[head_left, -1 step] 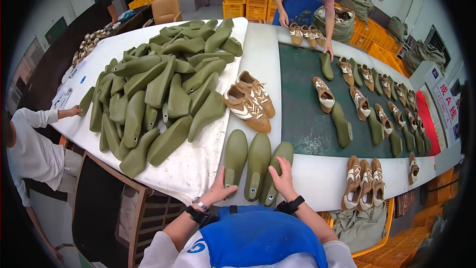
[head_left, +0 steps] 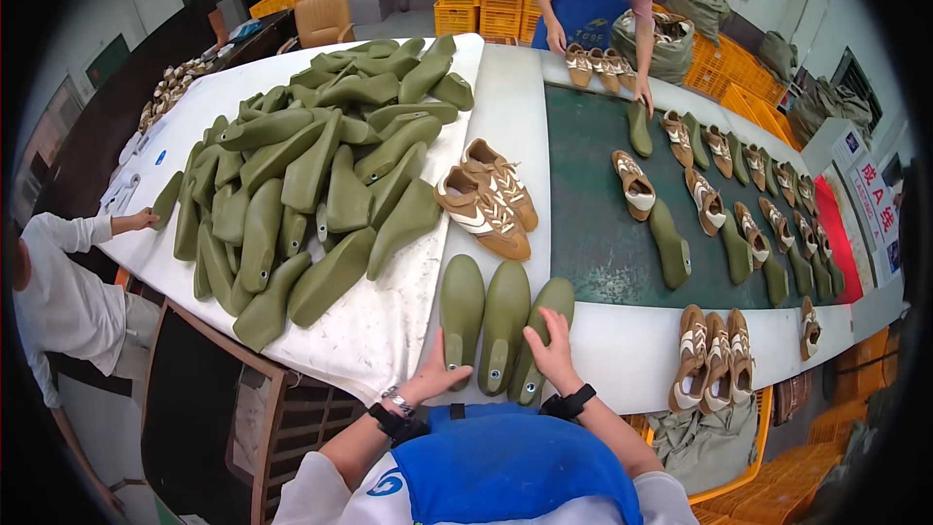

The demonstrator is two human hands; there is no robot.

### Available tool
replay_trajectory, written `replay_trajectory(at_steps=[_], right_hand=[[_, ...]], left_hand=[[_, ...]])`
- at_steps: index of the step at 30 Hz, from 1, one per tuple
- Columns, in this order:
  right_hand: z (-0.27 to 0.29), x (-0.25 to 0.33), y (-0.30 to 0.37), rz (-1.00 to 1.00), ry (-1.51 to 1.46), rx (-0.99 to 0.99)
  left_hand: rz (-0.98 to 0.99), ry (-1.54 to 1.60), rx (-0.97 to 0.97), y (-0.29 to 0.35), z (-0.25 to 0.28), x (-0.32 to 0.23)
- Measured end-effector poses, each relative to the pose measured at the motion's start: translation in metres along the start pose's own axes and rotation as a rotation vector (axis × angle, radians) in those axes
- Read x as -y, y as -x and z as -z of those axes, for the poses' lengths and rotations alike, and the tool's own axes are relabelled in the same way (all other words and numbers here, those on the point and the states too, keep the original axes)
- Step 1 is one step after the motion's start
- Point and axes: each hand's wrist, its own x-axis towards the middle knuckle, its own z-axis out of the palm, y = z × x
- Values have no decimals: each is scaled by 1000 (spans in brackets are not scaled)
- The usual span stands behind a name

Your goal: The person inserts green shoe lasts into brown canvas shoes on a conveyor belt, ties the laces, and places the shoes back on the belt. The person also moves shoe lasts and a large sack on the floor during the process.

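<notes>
Three green shoe lasts lie side by side, heel ends toward me, on the white tabletop. My left hand (head_left: 437,370) is at the heel of the left shoe last (head_left: 462,301), its thumb over the end and its fingers along the outer side. My right hand (head_left: 554,350) spans the right shoe last (head_left: 526,369), thumb on one side and fingers on the other. Between them the middle shoe last (head_left: 504,316) is untouched. A pair of brown sneakers (head_left: 486,199) with white stripes lies beyond the lasts.
A big pile of green lasts (head_left: 316,165) covers the white cloth (head_left: 389,321) at left. More sneakers and lasts stand on the green belt (head_left: 593,253) at right. A co-worker's hand (head_left: 643,92) touches a last there; another person's hand (head_left: 146,218) holds one far left.
</notes>
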Motion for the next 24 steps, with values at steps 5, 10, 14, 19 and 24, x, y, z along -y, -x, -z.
replay_trajectory(at_steps=[5,10,14,19,24], right_hand=[[-2,8,-9,-23,155,64],[20,8,-77,134,222,124],[13,31,-189,211,406,304],[-37,77,-299,217,643,381],[-86,88,-347,166,682,446]], left_hand=[[25,-276,-42,-19,-13,-5],[-289,-646,-200,-41,-1,-40],[-411,-736,-203,-64,-8,-54],[-374,-702,-189,-68,-5,-46],[-417,-717,-218,-70,-5,-41]])
